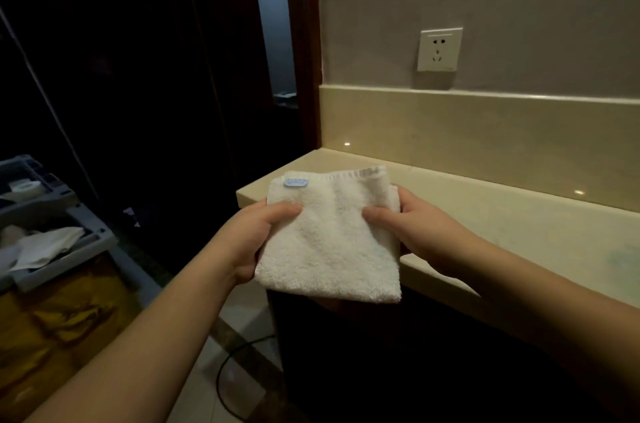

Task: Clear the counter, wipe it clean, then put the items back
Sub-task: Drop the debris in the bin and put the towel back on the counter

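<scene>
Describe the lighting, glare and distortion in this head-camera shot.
Head view: dim overall, the left side by the cart falls nearly black; the white towel held between left hand and right hand is the brightest area; two small glare spots shine on the counter; wide-angle bending curves the counter edge and the wall outlet looks tilted; fine detail is soft.

Head camera looks forward and down, close over the counter corner.
</scene>
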Tool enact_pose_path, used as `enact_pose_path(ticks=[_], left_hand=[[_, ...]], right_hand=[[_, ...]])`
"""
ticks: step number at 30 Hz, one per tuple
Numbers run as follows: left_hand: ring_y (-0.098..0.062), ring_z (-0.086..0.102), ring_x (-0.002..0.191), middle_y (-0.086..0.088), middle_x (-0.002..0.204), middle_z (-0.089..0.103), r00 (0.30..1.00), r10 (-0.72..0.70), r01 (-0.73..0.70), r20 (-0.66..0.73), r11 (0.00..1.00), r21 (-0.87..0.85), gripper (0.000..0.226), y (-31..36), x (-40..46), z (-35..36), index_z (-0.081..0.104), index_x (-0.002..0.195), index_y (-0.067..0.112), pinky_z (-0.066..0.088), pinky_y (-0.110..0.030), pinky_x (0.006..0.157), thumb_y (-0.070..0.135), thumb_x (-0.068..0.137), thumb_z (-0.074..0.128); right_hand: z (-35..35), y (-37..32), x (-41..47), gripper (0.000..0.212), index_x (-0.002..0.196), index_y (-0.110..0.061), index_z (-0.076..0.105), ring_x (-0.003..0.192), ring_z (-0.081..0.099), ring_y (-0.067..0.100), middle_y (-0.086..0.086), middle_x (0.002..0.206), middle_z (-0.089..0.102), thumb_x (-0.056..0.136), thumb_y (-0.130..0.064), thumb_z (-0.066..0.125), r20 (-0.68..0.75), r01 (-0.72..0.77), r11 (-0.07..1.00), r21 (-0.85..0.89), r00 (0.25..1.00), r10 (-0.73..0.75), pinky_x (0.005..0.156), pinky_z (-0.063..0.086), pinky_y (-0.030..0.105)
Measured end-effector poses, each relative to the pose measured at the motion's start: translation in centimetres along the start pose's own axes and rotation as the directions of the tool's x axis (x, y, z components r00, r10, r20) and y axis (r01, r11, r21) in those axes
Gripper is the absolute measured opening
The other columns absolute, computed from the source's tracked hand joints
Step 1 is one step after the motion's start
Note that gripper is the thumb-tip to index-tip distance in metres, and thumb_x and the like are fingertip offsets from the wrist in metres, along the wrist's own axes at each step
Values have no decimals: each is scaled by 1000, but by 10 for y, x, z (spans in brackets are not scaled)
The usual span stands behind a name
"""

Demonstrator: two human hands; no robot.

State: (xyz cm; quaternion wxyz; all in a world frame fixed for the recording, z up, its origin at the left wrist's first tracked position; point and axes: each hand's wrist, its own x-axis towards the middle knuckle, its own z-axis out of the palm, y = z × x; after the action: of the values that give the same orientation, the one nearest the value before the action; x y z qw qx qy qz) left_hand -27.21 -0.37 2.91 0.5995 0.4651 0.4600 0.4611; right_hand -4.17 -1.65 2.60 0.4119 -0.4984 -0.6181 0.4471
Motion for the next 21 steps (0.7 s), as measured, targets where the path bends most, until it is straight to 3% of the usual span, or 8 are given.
enact_pose_path(ticks=[3,9,17,21], left_hand=[[-29,72,87,-12,97,75,999,-32,32,-6,999,1,23,8,44,-1,63,115,15,57,-40,67,15,93,57],[-24,74,77,-8,88,76,993,-107,110,-56,992,62,25,17,120,-12,61,117,12,57,-32,54,19,93,60],[-26,74,80,-10,92,76,979,-188,197,-76,970,142,30,20,222,-43,64,115,6,57,-34,58,18,87,68],[-30,71,88,-12,100,72,977,-205,212,-55,957,199,31,22,273,-57,61,114,8,56,-38,65,20,86,69]], right_hand=[[-10,1,43,18,113,-28,51,84,71,16,-3,102,69,95,-29,55,30,-6,1000,-26,1000,7,67,58,33],[-13,12,120,29,124,-26,49,89,70,17,-3,106,68,96,-33,51,-7,-52,996,-75,999,52,73,59,35],[0,32,205,36,130,-21,47,91,66,18,0,109,64,96,-31,52,-99,-166,985,-50,982,160,65,55,29],[9,40,248,39,131,-18,48,95,65,21,3,112,64,94,-31,53,-181,-216,975,-53,962,204,81,56,38]])
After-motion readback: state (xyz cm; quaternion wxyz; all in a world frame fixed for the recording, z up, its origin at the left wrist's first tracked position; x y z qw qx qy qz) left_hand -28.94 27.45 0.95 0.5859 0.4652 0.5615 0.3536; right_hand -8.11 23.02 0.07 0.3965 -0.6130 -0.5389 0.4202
